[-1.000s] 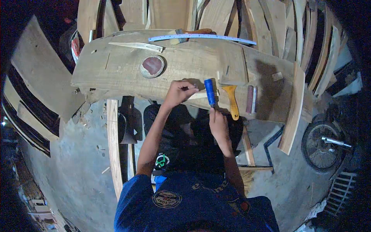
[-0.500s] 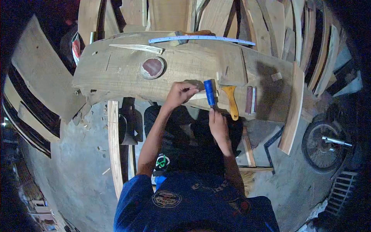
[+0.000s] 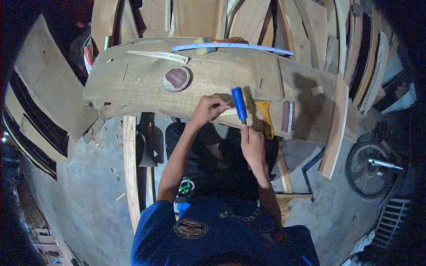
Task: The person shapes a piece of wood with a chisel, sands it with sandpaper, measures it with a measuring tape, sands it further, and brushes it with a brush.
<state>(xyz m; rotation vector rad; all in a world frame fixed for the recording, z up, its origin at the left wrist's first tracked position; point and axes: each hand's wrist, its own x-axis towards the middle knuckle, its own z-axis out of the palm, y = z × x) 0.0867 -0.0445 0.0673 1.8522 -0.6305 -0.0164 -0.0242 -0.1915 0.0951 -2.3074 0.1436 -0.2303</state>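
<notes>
My right hand is closed round the dark metal shank of a chisel, whose blue handle points up and away from me. My left hand is closed, its thumb and fingertips pinched at the end of a thin pale wood strip over the near edge of the plank. The blue handle stands just right of those fingertips. Right of the chisel lies a yellow handle; the rest of that tool is hard to make out. My fingers hide part of the strip.
On the plank are a round reddish-brown-topped piece, a long whitish ruler, a brush, a pale wood splinter and a dark red roll. Boards lean behind. A wheel stands at right.
The blue handle has tilted a little left, towards my left hand. My right hand has shifted slightly; my left hand stays nearly in place.
</notes>
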